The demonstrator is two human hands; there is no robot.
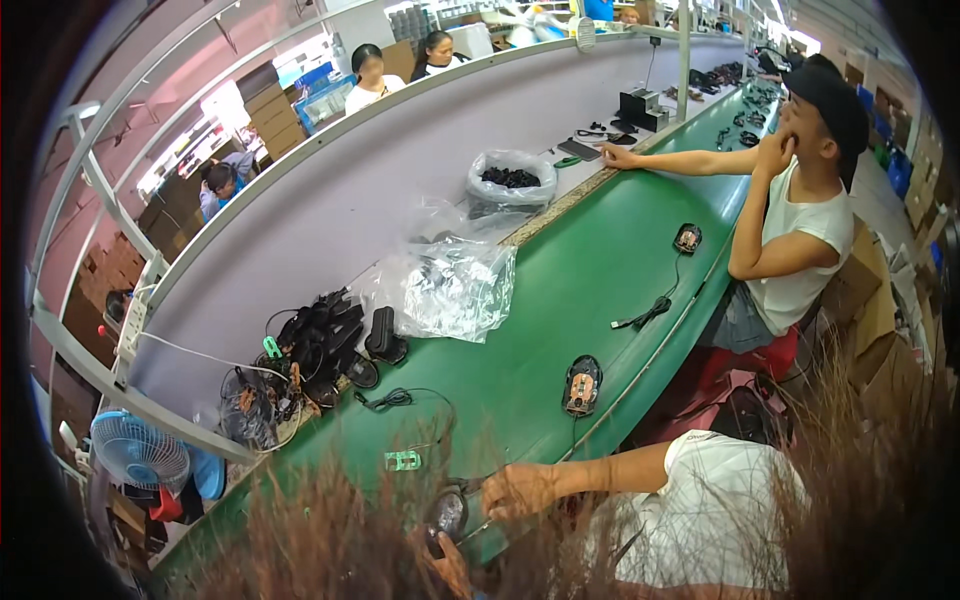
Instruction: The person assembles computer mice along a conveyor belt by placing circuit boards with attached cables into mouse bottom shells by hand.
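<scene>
At the lower middle, my left hand (447,566) grips a dark, rounded computer mouse part (449,512) with a glossy surface. Hair hanging before the view covers part of this hand. My right hand (517,490) is just beside it, over the near edge of the green belt (520,400). Its fingers are curled together, and whatever they hold is hidden. Beyond my hands a small green frame-like piece (403,460) lies on the belt, with a black cable (390,399) past it. An opened mouse (582,387) with its inside showing lies to the right.
Black mouse parts (320,340) are heaped at the belt's far left edge, beside a clear plastic bag (455,290). A lined container (512,180) holds small black parts. Another opened mouse (687,238) lies farther along. A co-worker (800,230) sits at right, one arm across the belt.
</scene>
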